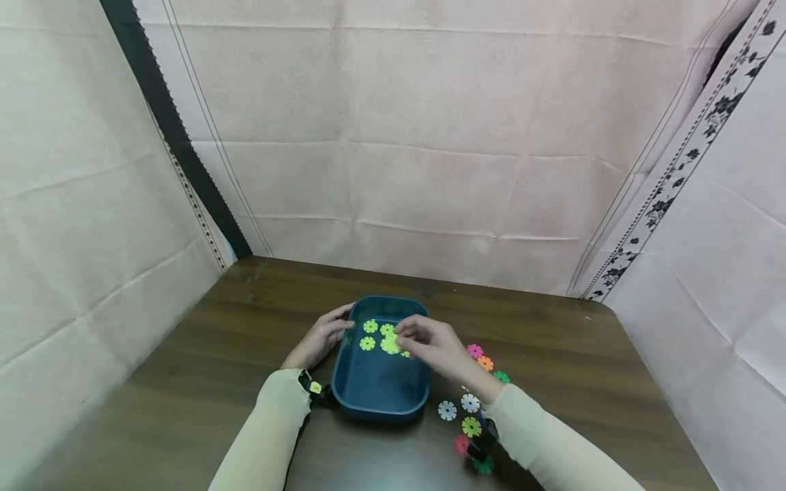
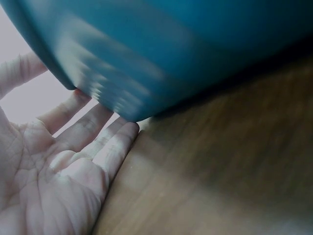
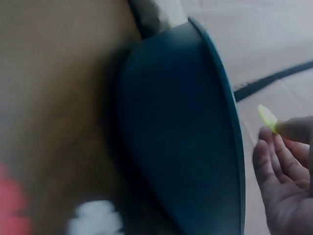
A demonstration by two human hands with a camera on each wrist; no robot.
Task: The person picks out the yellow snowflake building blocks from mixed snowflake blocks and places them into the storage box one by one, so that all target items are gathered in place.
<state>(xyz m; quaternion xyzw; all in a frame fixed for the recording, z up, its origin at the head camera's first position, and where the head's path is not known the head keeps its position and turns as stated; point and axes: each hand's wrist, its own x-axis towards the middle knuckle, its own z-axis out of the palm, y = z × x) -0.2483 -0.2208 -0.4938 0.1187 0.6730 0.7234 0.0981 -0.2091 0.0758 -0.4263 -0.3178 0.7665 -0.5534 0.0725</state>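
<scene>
R hand pinching yel. disc, tray lengthwise fore-aft

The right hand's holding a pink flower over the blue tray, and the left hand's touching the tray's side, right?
Not quite: the flower in the right hand is yellow-green, not pink, as the right wrist view shows. It is over the blue tray, and the left hand touches its side.

Discs in tray, other discs on table to its right.
</scene>
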